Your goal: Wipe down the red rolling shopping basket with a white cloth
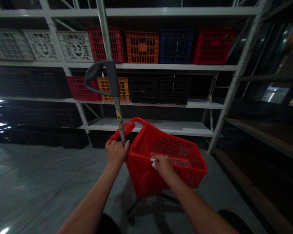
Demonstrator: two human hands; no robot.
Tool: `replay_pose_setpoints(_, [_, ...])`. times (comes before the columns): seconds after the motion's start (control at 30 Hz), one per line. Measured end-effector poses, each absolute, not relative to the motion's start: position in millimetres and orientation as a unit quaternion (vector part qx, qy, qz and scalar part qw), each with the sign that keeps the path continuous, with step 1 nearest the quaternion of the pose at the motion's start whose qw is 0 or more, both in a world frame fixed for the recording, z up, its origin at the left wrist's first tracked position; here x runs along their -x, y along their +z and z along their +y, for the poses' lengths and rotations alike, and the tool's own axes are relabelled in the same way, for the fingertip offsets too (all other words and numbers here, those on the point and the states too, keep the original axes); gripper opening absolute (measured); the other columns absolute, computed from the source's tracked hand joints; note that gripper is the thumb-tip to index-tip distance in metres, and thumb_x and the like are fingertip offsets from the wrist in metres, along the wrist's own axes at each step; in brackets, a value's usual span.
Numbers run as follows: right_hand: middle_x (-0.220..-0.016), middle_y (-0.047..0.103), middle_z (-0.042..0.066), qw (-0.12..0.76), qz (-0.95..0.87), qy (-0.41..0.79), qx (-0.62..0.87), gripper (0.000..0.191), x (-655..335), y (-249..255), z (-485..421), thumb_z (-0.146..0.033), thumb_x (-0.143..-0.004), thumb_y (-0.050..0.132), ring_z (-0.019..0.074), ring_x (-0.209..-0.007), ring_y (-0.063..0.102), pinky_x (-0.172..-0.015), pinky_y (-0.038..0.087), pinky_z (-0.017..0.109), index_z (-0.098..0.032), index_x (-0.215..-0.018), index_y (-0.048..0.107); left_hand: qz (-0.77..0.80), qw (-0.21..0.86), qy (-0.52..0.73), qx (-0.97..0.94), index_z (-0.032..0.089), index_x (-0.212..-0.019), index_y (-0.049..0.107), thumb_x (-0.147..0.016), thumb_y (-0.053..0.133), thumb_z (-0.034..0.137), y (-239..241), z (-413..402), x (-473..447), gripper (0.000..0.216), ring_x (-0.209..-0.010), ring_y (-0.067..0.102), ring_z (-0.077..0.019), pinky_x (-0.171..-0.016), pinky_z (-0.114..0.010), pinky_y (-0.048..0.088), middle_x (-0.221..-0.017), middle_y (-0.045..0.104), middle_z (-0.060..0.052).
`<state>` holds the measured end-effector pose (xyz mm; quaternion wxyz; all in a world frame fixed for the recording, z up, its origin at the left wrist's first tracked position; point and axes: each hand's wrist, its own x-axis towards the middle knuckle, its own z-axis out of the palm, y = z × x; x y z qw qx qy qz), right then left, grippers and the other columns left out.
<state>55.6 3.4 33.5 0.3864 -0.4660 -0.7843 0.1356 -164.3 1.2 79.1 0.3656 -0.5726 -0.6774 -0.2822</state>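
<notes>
Head view: my left grip [116, 152] is resting curled where the metal pole [104, 29] meets the red cart's [140, 180] handle [129, 128], though I cannot tell which it is holding; my right grip [163, 164] is pinching a white wad [153, 162] at the near rim. The cart is standing before me, its basket [197, 156] baring a perforated bottom; plastic crates [142, 48] are lining shelves [158, 12] behind.

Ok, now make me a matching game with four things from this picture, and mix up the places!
1. shopping cart
2. white wad
3. blue crate
4. left hand

A. between an orange crate and a red crate
B. by the pole's lower end
C. mostly red, on the floor
D. in the right hand

Pairs: 1-C, 2-D, 3-A, 4-B
</notes>
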Motion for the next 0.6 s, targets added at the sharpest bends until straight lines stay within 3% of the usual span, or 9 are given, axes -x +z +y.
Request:
replay_pose_setpoints(0.13, [-0.089,0.068,0.004,0.446,-0.776,0.151,0.42,0.033,-29.8,49.6,4.9,-0.004,-0.068,0.046,0.0147,-0.084,0.061,-0.08,0.044,0.024,-0.018,-0.087,0.068,-0.677,0.367,-0.285,0.571,0.014,-0.06,0.062,-0.081,0.032,0.046,79.2,-0.1,157.6,0.049,-0.07,0.052,-0.0213,-0.084,-0.037,0.027,-0.059,0.061,-0.01])
replay_pose_setpoints(0.27, [-0.091,0.066,0.004,0.467,-0.8,0.155,0.343,0.022,15.9,65.0,6.8,-0.012,-0.072,0.052,0.0139,-0.085,0.059,-0.082,0.042,0.022,-0.018,-0.086,0.067,-0.675,0.351,-0.296,0.578,0.013,-0.062,0.063,-0.081,0.032,0.045,79.3,-0.6,154.8,0.049,-0.073,0.053,-0.0226,-0.085,-0.038,0.026,-0.059,0.061,-0.011])
replay_pose_setpoints(0.37, [-0.084,0.067,0.004,0.446,-0.8,0.153,0.37,0.018,5.1,54.2,6.6,-0.01,-0.073,0.051,0.0147,-0.081,0.059,-0.079,0.042,0.024,-0.017,-0.079,0.067,-0.675,0.334,-0.301,0.585,0.012,-0.064,0.065,-0.081,0.032,0.045,79.4,0.2,156.4,0.049,-0.073,0.053,-0.0232,-0.085,-0.039,0.026,-0.06,0.061,-0.012])
replay_pose_setpoints(0.6, [-0.092,0.066,0.008,0.458,-0.751,0.161,0.447,0.026,-47.8,28.0,1.0,-0.009,-0.074,0.049,0.0172,-0.087,0.058,-0.082,0.041,0.027,-0.016,-0.094,0.065,-0.672,0.338,-0.306,0.583,0.011,-0.063,0.064,-0.081,0.031,0.044,78.6,3.9,157.6,0.05,-0.071,0.052,-0.0225,-0.085,-0.039,0.025,-0.061,0.061,-0.013])
